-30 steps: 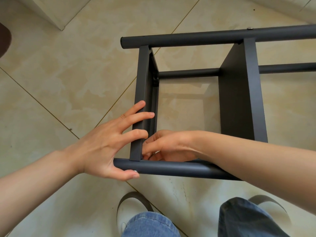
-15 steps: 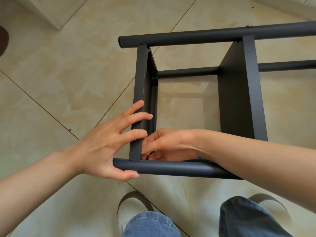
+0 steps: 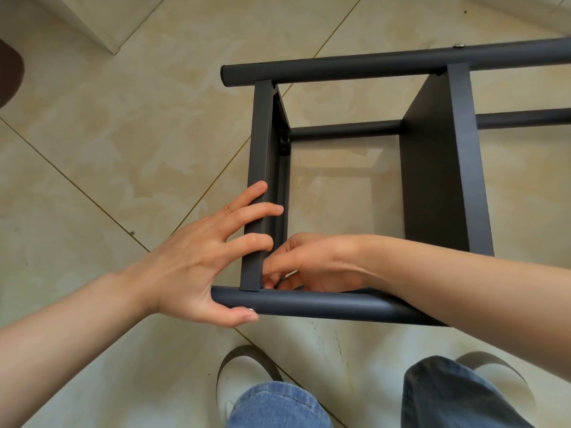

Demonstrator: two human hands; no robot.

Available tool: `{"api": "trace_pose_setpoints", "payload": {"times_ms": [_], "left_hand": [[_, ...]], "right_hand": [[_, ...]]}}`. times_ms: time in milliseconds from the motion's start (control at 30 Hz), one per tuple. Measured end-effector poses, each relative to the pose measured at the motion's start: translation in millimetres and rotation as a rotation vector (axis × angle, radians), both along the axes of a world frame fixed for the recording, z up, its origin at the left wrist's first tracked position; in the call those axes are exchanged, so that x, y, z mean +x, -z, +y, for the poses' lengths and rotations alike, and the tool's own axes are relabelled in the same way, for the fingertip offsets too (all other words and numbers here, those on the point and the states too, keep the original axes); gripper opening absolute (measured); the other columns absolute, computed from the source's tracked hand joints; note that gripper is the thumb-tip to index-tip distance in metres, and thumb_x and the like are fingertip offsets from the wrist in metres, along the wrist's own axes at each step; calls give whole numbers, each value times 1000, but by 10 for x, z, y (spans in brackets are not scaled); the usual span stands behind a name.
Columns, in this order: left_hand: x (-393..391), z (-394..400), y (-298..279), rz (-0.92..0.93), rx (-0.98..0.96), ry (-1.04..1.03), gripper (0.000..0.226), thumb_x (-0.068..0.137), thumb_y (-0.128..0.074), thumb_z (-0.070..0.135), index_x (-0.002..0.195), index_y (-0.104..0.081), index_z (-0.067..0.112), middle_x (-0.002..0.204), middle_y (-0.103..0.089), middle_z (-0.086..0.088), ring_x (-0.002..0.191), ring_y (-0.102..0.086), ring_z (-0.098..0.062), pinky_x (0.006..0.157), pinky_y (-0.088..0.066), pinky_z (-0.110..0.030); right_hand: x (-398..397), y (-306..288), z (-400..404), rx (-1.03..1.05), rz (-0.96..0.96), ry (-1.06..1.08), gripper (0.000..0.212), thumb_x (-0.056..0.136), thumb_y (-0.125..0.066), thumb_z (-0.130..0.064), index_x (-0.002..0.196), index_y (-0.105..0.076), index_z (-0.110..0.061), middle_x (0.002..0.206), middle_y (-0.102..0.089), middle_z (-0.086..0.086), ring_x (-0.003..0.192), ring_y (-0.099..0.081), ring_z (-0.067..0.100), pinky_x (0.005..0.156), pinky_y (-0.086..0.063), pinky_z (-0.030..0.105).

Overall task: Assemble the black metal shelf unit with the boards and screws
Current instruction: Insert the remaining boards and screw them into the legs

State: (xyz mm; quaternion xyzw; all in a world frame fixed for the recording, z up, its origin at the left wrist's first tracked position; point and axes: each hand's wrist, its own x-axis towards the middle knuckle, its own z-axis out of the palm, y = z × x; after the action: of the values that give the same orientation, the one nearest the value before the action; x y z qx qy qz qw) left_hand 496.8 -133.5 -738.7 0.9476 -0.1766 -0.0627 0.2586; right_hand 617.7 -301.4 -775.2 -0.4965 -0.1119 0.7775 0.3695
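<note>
The black metal shelf unit lies on its side on the tile floor, with its near tube (image 3: 324, 305) in front of me and its far tube (image 3: 370, 64) behind. My left hand (image 3: 191, 261) presses straight, spread fingers on the edge of the end board (image 3: 261, 143). Its thumb hooks under the near tube, beside a small silver glint (image 3: 251, 309). My right hand (image 3: 321, 264) reaches inside the frame to the near left corner and pinches a small silvery metal piece (image 3: 287, 275), mostly hidden. A second board (image 3: 438, 168) stands fixed between the tubes to the right.
A silver screw head (image 3: 460, 46) sits on the far tube. My two shoes (image 3: 244, 381) (image 3: 494, 375) stand just in front of the near tube. A white base corner (image 3: 92, 23) is at the top left, and a dark object (image 3: 9, 75) at the left edge.
My right hand's fingers have shifted slightly at the near left corner. My left hand keeps the same hold on the board and tube.
</note>
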Motion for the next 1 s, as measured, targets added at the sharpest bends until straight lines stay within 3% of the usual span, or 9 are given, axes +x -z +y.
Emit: {"api": "trace_pose_setpoints", "payload": {"times_ms": [133, 367, 533, 767, 900, 1000], "left_hand": [[3, 1, -3, -2, 4, -2, 65, 78, -64, 66, 123, -50, 21, 160, -29, -5, 156, -9, -31, 87, -57, -41], [-3, -1, -5, 10, -3, 1, 65, 76, -68, 63, 121, -51, 20, 159, -30, -5, 156, -9, -31, 93, -51, -37], [2, -5, -8, 6, -8, -4, 64, 76, -67, 64, 121, -51, 20, 159, -31, -5, 156, -9, -31, 94, -52, -38], [0, -8, -20, 21, -13, -6, 66, 77, -66, 64, 123, -50, 20, 159, -32, -6, 156, -9, -31, 90, -55, -40], [-2, -9, -18, 21, -19, -8, 65, 77, -66, 64, 123, -50, 20, 159, -31, -5, 156, -8, -30, 92, -54, -40], [0, -7, -15, 21, -18, -6, 65, 77, -66, 64, 123, -50, 21, 159, -31, -5, 156, -8, -30, 93, -52, -38]], "right_hand": [[85, -15, -62, 22, 1, -57, 20, 92, -67, -23, 75, -77, -18, 73, -66, 0, 66, -57, 12, 70, -46, 26], [8, 16, 3, 27, -15, -23, 27, 93, -63, -20, 68, -72, -18, 78, -68, 1, 68, -60, 13, 73, -49, 29], [75, -14, -43, 14, 38, -31, 11, 89, -68, -18, 81, -72, -13, 77, -67, 4, 69, -58, 16, 71, -47, 29], [-15, -1, 14, 14, -20, -29, 34, 91, -62, -17, 59, -72, -21, 72, -66, 1, 68, -59, 15, 78, -47, 32], [54, -35, -25, 20, 29, -37, 17, 88, -66, -17, 73, -74, -16, 76, -68, 3, 68, -60, 14, 74, -47, 29], [59, -21, -30, 2, -2, -50, 22, 91, -66, -20, 71, -73, -15, 69, -65, 2, 66, -57, 14, 73, -46, 28]]}}
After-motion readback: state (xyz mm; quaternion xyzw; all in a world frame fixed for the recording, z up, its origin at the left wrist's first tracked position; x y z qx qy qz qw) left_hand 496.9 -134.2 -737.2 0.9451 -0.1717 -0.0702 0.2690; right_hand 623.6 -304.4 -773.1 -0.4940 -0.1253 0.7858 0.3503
